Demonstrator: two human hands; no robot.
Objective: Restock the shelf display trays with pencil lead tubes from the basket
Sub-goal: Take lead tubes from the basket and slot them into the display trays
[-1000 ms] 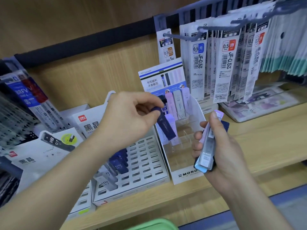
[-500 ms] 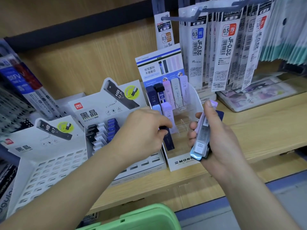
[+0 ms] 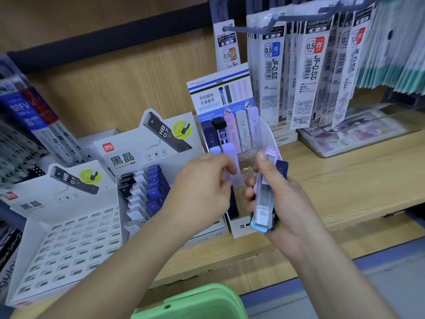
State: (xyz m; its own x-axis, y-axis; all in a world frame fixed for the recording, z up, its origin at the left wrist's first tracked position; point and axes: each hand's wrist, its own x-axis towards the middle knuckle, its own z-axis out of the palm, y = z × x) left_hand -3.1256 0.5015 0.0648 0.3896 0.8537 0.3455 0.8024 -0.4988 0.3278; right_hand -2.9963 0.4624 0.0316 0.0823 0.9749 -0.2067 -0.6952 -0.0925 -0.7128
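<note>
A bundle of pencil lead tubes (image 3: 264,199), pale blue, lilac and navy, stands upright in the right hand (image 3: 292,199) at frame centre, its grip closed round them. Just left, a dark tube (image 3: 234,203) stands at the front of the Mono display tray (image 3: 241,226). The left hand (image 3: 202,187) curls over it, but I cannot tell whether its grip pinches the tube. The green basket (image 3: 195,302) shows at the bottom edge, and a white Deli tray (image 3: 69,249) sits lower left on the wooden shelf (image 3: 345,180).

basket (image 3: 195,301) cut off at btm; tray (image 3: 239,227) logo half hidden.
</note>
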